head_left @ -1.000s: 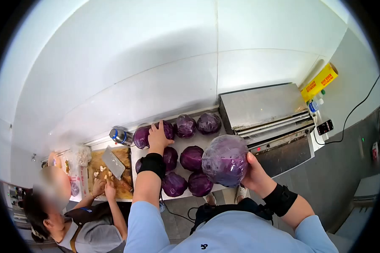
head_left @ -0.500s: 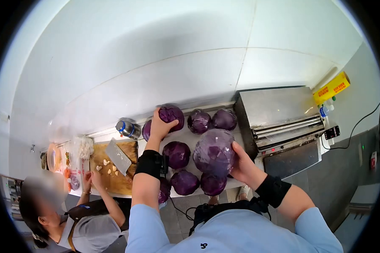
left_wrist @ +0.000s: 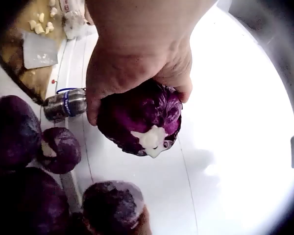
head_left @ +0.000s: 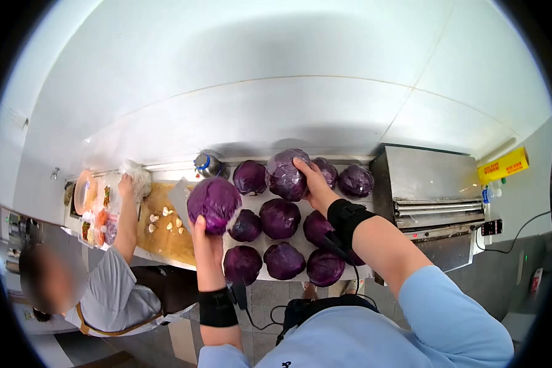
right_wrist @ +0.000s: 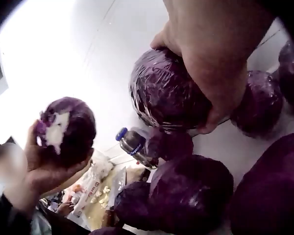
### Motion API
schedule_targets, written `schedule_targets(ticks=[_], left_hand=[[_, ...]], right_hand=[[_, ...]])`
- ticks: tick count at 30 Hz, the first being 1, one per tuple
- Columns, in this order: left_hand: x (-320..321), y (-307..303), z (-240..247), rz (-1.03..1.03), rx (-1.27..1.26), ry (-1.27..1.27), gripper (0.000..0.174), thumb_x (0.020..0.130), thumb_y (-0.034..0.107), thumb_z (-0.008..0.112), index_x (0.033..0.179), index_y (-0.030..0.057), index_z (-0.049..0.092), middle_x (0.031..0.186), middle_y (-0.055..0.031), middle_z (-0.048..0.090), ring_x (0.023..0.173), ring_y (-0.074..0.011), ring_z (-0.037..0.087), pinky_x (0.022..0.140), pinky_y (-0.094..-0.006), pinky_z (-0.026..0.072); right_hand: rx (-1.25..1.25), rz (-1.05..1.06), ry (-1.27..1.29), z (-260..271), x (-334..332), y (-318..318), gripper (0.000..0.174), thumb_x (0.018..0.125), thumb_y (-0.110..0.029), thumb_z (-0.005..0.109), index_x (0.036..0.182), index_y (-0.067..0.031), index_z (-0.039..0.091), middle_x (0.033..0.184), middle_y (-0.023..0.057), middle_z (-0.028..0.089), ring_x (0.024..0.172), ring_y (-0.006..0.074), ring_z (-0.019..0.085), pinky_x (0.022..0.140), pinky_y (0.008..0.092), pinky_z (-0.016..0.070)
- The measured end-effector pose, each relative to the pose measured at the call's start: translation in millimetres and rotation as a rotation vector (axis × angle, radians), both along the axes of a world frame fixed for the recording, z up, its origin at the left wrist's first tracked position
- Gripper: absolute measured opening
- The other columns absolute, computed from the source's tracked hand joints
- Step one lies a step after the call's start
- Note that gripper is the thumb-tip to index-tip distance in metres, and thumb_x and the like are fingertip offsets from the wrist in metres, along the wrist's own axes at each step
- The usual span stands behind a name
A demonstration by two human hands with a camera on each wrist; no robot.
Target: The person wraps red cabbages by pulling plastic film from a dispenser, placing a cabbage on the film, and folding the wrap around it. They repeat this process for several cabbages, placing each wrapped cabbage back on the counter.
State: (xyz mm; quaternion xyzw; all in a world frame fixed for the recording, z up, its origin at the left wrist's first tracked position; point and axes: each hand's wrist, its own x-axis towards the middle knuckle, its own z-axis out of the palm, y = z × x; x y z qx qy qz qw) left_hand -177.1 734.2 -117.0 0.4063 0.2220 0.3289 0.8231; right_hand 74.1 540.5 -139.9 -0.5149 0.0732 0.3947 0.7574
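My left hand (head_left: 208, 245) holds up a bare red cabbage (head_left: 214, 202) at the left end of the rows, its fingers round the underside. A pale cut stem end (left_wrist: 152, 139) shows on this cabbage in the left wrist view. In my right hand (head_left: 316, 185) is a red cabbage wrapped in clear film (head_left: 285, 172), gripped from its right side over the back row. Several more red cabbages (head_left: 280, 218) stand in rows on the white counter below, and a wrapped one (head_left: 356, 181) sits at the back right.
A steel wrapping machine (head_left: 429, 178) stands right of the cabbages. To the left are a steel bottle (head_left: 207, 164), a wooden board (head_left: 165, 239) with garlic cloves, and a cleaver (head_left: 179, 195). Another person (head_left: 113, 282) reaches toward a plastic bag (head_left: 140, 183) there.
My left hand has lifted the bare cabbage from the back row and drawn it toward me. My right hand has carried the wrapped cabbage to the back row. The other person's hand has left the board.
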Motion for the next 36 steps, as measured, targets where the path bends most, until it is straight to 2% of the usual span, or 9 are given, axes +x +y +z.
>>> schedule_targets(ticks=[7,11,18,21,24,27,28,32,36], left_hand=[[-82.0,-76.7,17.3,-0.033,-0.082,0.098,0.094,0.088,0.057,0.074,0.158,0.0098,0.034,0.158,-0.0110,0.045,0.144,-0.0319,0.047,0.120,-0.0513,0.0391],[-102.1,-95.4,19.3,-0.023,-0.122,0.125,0.115,0.075,0.055,0.086,0.162,0.0121,0.023,0.159,-0.0141,0.038,0.144,-0.0348,0.046,0.116,-0.0534,0.0443],[-112.2,-104.1,8.3,-0.021,-0.129,0.109,0.115,0.073,0.055,0.088,0.161,0.0117,0.026,0.157,-0.0126,0.042,0.143,-0.0326,0.047,0.116,-0.0512,0.0446],[-112.3,-105.9,0.1,-0.053,-0.129,0.091,0.110,0.076,0.055,0.087,0.160,0.0126,0.029,0.158,-0.0102,0.042,0.144,-0.0310,0.047,0.119,-0.0508,0.0413],[-114.0,-113.1,-2.4,-0.090,-0.171,0.093,0.111,0.076,0.056,0.087,0.160,0.0125,0.029,0.158,-0.0103,0.042,0.144,-0.0309,0.046,0.119,-0.0505,0.0409],[-118.7,-118.9,-13.2,-0.091,-0.192,0.093,0.112,0.076,0.056,0.087,0.160,0.0120,0.029,0.158,-0.0108,0.042,0.144,-0.0313,0.046,0.119,-0.0505,0.0407],[-119.2,-120.3,-15.4,-0.097,-0.198,0.090,0.112,0.076,0.056,0.087,0.160,0.0118,0.029,0.158,-0.0109,0.042,0.144,-0.0314,0.046,0.120,-0.0506,0.0406],[-118.5,-122.4,-15.2,-0.115,-0.184,0.079,0.112,0.076,0.057,0.087,0.160,0.0105,0.029,0.157,-0.0120,0.043,0.144,-0.0315,0.046,0.120,-0.0509,0.0405],[-119.6,-124.8,-10.9,-0.102,-0.209,0.085,0.112,0.074,0.056,0.088,0.159,0.0099,0.031,0.157,-0.0124,0.044,0.143,-0.0317,0.048,0.119,-0.0514,0.0412]], right_hand=[[-0.076,0.018,-0.107,-19.5,-3.7,28.0,0.121,0.078,-0.045,0.091,0.163,-0.0052,0.014,0.157,0.0222,0.037,0.140,0.0342,0.047,0.109,0.0480,0.0467],[-0.106,0.058,-0.103,-45.7,6.2,32.9,0.116,0.079,-0.047,0.089,0.164,-0.0104,0.018,0.160,0.0186,0.035,0.144,0.0332,0.042,0.114,0.0487,0.0412],[-0.304,0.270,-0.034,-51.8,32.8,43.9,0.116,0.091,-0.071,0.062,0.168,-0.0162,-0.005,0.173,0.0174,0.014,0.155,0.0369,0.025,0.118,0.0623,0.0297],[-0.388,0.405,0.045,-14.0,31.0,38.0,0.110,0.094,-0.073,0.054,0.168,-0.0160,-0.003,0.173,0.0188,0.012,0.156,0.0390,0.023,0.116,0.0678,0.0291],[-0.571,0.461,-0.145,5.6,29.9,37.6,0.106,0.094,-0.074,0.051,0.167,-0.0099,0.008,0.171,0.0219,0.016,0.153,0.0404,0.032,0.116,0.0613,0.0360],[-0.721,0.700,-0.563,21.8,36.4,41.7,0.102,0.094,-0.071,0.053,0.164,-0.0035,0.022,0.166,0.0257,0.028,0.142,0.0433,0.048,0.111,0.0507,0.0459],[-0.859,0.729,-0.832,6.0,41.4,44.2,0.109,0.086,-0.072,0.063,0.160,0.0009,0.030,0.152,0.0300,0.048,0.127,0.0444,0.060,0.103,0.0441,0.0518],[-0.923,0.947,-1.226,14.1,60.8,42.7,0.128,0.063,-0.076,0.081,0.157,-0.0020,0.034,0.130,0.0316,0.065,0.119,0.0464,0.063,0.102,0.0474,0.0519],[-0.789,1.170,-1.098,20.1,69.0,54.7,0.130,0.059,-0.057,0.093,0.160,-0.0084,0.028,0.145,0.0324,0.052,0.131,0.0444,0.055,0.106,0.0481,0.0480]])
